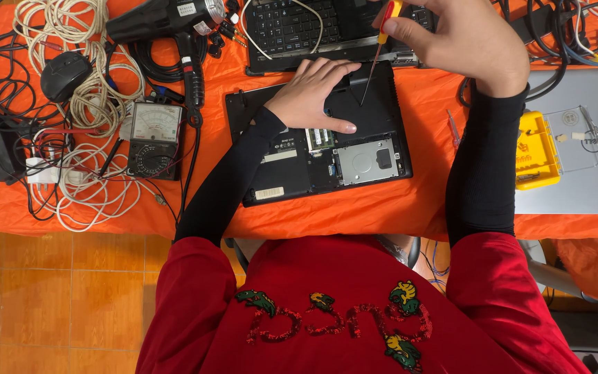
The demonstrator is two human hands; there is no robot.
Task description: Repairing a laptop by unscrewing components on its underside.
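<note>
A: Where are your 2 hands now?

B: Your left hand (311, 93) lies flat and open on the black laptop (320, 138), which sits upside down in the middle of the orange table (382, 208). It presses on the far part of the laptop's underside. Your right hand (461, 41) is closed around a screwdriver (376, 59) with a red and yellow handle. Its thin tip points down at the far edge of the laptop, just right of your left fingers.

A: How much looks done?

B: I think you are partway. A cover looks to be off already, because you can see the silver hard drive (368, 161) on the near right side and a green memory stick (320, 138) near your left thumb. The rest of the bottom shell is on, so I would guess some screws are left.

A: What else is close by?

B: A second laptop (299, 31) lies open on the far side. A meter with a dial (152, 140) is to the left, by white cables (88, 104), a black mouse (65, 75) and a black heat gun (167, 24). A yellow case (536, 149) sits to the right.
</note>
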